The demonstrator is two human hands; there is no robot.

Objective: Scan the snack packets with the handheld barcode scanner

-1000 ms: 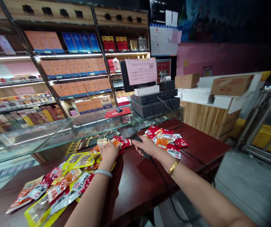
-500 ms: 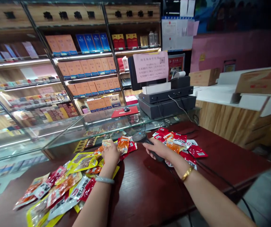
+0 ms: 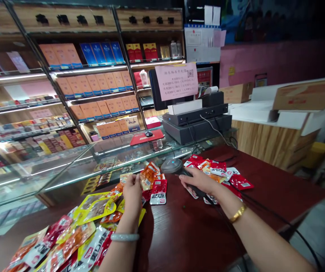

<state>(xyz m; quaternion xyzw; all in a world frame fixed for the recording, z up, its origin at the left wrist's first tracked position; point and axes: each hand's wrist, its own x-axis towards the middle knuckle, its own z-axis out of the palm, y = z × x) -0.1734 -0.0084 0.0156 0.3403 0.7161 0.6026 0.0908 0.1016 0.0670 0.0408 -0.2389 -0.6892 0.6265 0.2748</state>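
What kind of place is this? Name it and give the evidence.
Most likely a small shop's checkout counter: a till terminal, lit shelves of boxed goods behind a glass display case, and a handheld scanner under the right hand among snack packets.

Snack packets (image 3: 151, 177) glossy plastic foil; counter (image 3: 185, 234) polished dark wood; scanner (image 3: 174, 166) probably matt plastic.
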